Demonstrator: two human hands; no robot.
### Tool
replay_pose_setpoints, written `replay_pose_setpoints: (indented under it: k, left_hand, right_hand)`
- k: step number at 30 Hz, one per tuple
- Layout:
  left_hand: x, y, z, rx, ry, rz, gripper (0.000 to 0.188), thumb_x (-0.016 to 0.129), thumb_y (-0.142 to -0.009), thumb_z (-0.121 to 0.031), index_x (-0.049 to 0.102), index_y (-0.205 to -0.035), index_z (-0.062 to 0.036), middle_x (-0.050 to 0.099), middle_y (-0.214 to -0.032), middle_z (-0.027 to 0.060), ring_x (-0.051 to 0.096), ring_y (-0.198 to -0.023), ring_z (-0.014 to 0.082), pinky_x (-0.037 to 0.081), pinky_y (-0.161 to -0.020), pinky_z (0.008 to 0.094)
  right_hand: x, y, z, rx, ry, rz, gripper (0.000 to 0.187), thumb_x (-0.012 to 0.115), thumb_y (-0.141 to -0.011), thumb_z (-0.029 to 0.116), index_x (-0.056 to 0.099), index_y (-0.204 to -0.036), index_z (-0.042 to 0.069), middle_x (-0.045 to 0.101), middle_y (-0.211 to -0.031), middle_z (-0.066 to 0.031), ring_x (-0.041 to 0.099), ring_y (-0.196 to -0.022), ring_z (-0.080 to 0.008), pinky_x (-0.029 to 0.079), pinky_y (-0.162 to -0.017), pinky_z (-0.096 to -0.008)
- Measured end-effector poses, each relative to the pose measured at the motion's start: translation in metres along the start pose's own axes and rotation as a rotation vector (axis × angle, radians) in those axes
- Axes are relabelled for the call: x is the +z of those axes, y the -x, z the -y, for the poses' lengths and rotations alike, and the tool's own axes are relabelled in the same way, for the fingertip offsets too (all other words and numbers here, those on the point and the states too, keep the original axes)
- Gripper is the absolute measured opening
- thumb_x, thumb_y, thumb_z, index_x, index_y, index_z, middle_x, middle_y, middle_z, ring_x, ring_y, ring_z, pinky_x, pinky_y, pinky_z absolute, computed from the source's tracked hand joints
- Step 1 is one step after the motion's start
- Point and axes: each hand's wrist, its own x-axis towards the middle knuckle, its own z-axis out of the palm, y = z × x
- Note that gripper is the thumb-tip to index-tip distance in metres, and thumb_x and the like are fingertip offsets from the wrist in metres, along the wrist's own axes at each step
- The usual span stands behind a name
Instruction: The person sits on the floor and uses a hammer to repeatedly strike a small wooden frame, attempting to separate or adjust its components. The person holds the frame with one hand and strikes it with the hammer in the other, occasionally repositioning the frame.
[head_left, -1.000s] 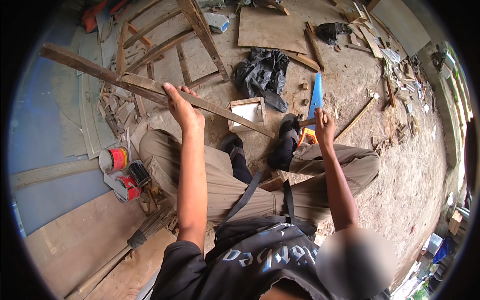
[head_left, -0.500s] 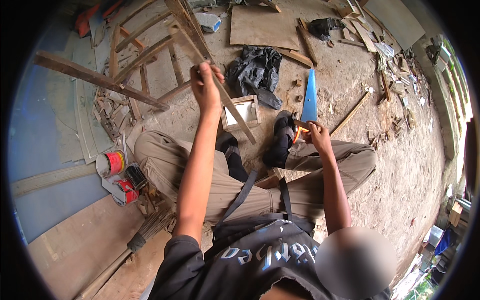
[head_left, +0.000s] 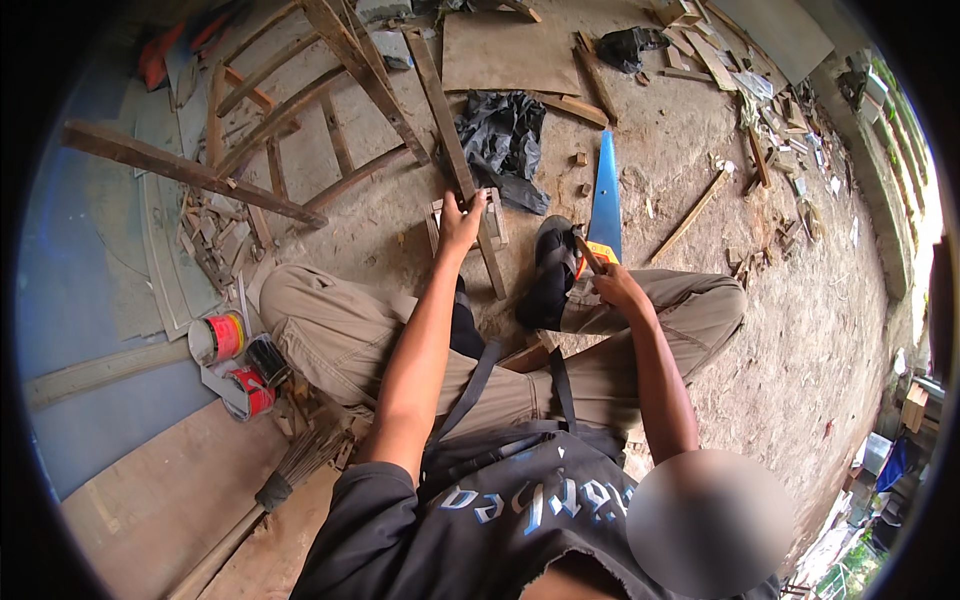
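Note:
My left hand (head_left: 461,222) is closed around a long, thin wooden strip (head_left: 440,110), which slants above the ground between my feet and a wooden frame. My right hand (head_left: 620,288) grips a short, dark brown piece of wood (head_left: 589,255) that points up and left. Behind that piece lies a hand saw (head_left: 606,190) with a blue blade, its orange and yellow handle partly covered by the wood and my fingers. Beneath the strip sits a small wooden box-like frame (head_left: 496,222), partly hidden by my left hand.
A dark wooden frame with slats (head_left: 285,130) leans at the far left. Black plastic (head_left: 505,135) lies ahead, near a flat board (head_left: 510,55). Two small wood blocks (head_left: 580,159) lie left of the blade. Red-labelled cans (head_left: 226,335) and a stick broom (head_left: 300,465) are at my left.
My left hand has lowered and shifted right with the strip, which now stands steeper. My right hand has drawn back slightly with the short piece, showing more of the saw handle.

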Motion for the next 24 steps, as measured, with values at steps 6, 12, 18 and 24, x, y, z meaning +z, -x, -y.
replay_pose_setpoints:
  k: [6,12,18,24]
  left_hand:
    - [0.016,0.011,0.036,-0.134,0.045,0.125,0.037,0.058,-0.094,-0.019,0.041,-0.121,-0.0013,0.059,-0.093,0.0083,0.059,-0.071,0.015,0.049,-0.063,0.0307]
    - [0.025,0.007,0.037,-0.299,0.144,0.14,0.026,0.057,-0.095,-0.026,0.047,-0.106,-0.0049,0.054,-0.077,0.0029,0.052,-0.057,0.0105,0.047,-0.051,0.0271]
    - [0.03,-0.003,0.075,-0.301,-0.372,-0.06,0.049,0.045,-0.096,-0.044,0.056,-0.107,0.0021,0.065,-0.092,0.0233,0.064,-0.083,0.0392,0.05,-0.078,0.0471]
    - [0.032,0.011,0.046,-0.074,-0.765,-0.063,0.051,0.047,-0.093,-0.04,0.057,-0.116,0.0038,0.058,-0.118,0.0251,0.055,-0.109,0.0397,0.045,-0.092,0.0484]
  right_hand:
    - [-0.003,-0.015,-0.025,-0.155,-0.011,-0.079,0.024,0.051,-0.082,0.015,0.057,-0.093,-0.005,0.054,-0.06,-0.0054,0.054,-0.048,-0.015,0.043,-0.045,-0.0323]
    - [0.001,0.001,-0.015,-0.011,-0.414,-0.101,0.033,0.05,-0.1,0.035,0.055,-0.096,0.003,0.044,-0.067,0.0032,0.041,-0.048,-0.0056,0.035,-0.041,-0.0242]
    - [0.058,0.021,0.008,-0.348,-0.537,-0.058,0.028,0.053,-0.097,0.013,0.043,-0.121,0.004,0.051,-0.074,-0.0014,0.048,-0.057,-0.0089,0.04,-0.049,-0.0238]
    - [0.086,0.02,-0.004,-0.218,-0.196,-0.246,0.033,0.058,-0.092,0.026,0.052,-0.106,-0.003,0.062,-0.076,-0.0188,0.063,-0.069,-0.028,0.049,-0.063,-0.0382]
